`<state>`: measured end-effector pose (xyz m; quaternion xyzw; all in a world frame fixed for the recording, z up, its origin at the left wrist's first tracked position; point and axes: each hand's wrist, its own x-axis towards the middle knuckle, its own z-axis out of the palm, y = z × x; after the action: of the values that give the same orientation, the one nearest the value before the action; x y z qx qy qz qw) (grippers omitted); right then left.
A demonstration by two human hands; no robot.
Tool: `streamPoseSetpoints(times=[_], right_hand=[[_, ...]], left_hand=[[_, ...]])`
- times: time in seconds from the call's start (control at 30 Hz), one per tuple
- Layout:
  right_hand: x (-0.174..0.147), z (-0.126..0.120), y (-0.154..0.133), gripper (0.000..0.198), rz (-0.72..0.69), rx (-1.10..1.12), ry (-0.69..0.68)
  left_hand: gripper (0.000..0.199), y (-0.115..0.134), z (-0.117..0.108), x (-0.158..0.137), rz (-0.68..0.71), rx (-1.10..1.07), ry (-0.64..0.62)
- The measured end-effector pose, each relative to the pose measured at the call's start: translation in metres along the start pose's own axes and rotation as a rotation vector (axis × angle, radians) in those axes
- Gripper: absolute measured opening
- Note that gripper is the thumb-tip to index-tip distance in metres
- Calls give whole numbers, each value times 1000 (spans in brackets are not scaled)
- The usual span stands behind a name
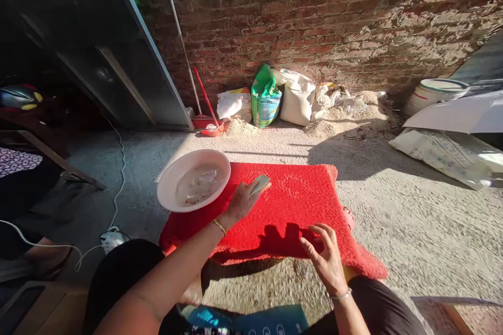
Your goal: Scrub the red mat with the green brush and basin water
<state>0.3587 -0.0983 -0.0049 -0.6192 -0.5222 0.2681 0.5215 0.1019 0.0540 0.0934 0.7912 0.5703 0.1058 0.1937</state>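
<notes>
Positions taken from the red mat (pixel 298 196). Left of it, on the floor, I log a power strip (pixel 112 241) with a white cable. At the mat's left end, overlapping it in my view: a basin (pixel 166 184) of cloudy water. Beyond the mat, a dustpan (pixel 214 130) by the wall. My left hand (pixel 240 202) is over the mat's middle, fingers wrapped around a brush (pixel 260 184); I cannot tell whether its bristles touch. Behind the mat, a green sack (pixel 266 97). My right hand (pixel 328 257) hovers above the mat's near right part, fingers spread, slightly bent, thumb apart. Far right beyond it, a bucket (pixel 426 99).
</notes>
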Motion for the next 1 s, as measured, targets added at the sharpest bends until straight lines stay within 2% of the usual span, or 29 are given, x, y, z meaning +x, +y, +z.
streamPoseSetpoints(times=[0.07,0.13,0.23,0.3,0.4,0.5,0.57,0.6,0.67,0.77,0.87,0.93,1.0], right_hand=[[0,1,10,47,1,-38,88],[-1,5,16,42,-68,-103,114],[-2,12,17,31,-198,-227,87],[-2,16,17,27,-250,-302,69],[-1,18,18,23,-295,-404,47],[-1,19,18,19,-324,-467,38],[-1,19,17,19,-341,-497,42],[-2,19,16,19,-350,-510,46],[-2,19,14,19,-372,-526,54],[-2,20,11,19,-390,-537,41],[-2,23,9,18,-385,-549,38],[-2,24,9,17,-389,-555,50],[-2,24,8,17,-394,-557,59]], left_hand=[[52,-7,-3,22,-220,78,120],[55,-9,-2,41,-369,122,181],[57,-1,7,61,-508,139,208],[59,17,21,68,-544,135,206],[63,66,56,70,-468,118,162],[67,125,95,66,-265,79,54],[66,150,107,62,-124,43,-17],[64,154,106,60,-88,25,-30],[60,141,90,59,-114,4,0],[58,86,44,61,-367,17,142],[56,39,10,66,-533,73,194],[57,37,9,70,-559,109,191],[58,60,27,74,-487,129,157]])
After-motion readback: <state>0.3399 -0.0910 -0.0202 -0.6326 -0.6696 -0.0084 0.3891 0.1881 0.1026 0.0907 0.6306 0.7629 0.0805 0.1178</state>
